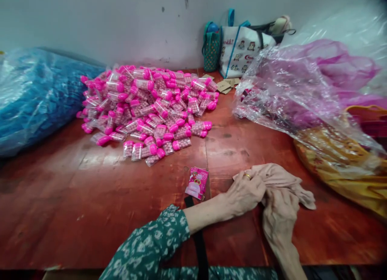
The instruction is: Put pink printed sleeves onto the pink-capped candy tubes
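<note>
My left hand [244, 193], with a ring on one finger, is closed on a beige cloth [282, 179] near the front of the reddish wooden table [90, 191]. My right hand [279, 215] grips the same cloth from below, its fingers wrapped into the folds. A small pink sticker packet [197, 182] lies flat just left of my left hand. Farther back sits a large pile of clear tubes with pink caps [148, 106], filled with pink beads.
A big blue plastic sack [36, 94] lies at the left. Crumpled clear and pink plastic bags [305, 86] and a yellow bag [344, 167] fill the right side. A white tote bag [242, 50] and a green woven bag [211, 46] stand against the wall.
</note>
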The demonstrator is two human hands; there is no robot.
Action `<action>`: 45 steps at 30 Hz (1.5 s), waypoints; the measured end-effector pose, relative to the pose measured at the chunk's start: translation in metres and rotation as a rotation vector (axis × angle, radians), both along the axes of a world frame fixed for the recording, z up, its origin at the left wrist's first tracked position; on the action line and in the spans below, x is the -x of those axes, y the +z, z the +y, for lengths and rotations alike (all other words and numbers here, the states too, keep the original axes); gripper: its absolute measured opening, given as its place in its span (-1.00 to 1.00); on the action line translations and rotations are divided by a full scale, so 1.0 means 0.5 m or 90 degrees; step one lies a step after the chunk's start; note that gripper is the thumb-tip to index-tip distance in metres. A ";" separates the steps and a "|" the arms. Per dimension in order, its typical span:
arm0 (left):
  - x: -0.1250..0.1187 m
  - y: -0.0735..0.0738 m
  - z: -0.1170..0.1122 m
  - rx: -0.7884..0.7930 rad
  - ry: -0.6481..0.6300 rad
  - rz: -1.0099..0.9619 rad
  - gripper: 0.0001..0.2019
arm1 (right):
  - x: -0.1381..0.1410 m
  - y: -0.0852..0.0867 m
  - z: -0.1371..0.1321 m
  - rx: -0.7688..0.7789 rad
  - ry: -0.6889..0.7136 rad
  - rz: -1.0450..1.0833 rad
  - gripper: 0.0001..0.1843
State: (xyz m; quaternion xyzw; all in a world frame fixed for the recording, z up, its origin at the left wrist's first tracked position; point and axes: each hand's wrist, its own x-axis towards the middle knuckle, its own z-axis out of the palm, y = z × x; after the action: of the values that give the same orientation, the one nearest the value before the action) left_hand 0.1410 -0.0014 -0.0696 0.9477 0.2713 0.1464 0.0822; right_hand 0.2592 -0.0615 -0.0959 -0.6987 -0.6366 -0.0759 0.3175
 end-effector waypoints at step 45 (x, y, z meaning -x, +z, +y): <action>0.292 0.028 0.004 0.234 0.648 -0.329 -0.68 | 0.252 0.061 0.155 0.185 0.163 0.409 -0.67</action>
State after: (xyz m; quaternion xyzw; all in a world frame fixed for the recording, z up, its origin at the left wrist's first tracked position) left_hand -0.0050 0.0005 -0.0554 0.6027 0.6831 0.3436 0.2280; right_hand 0.1333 0.0161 -0.0656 -0.6396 -0.5905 0.2787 0.4057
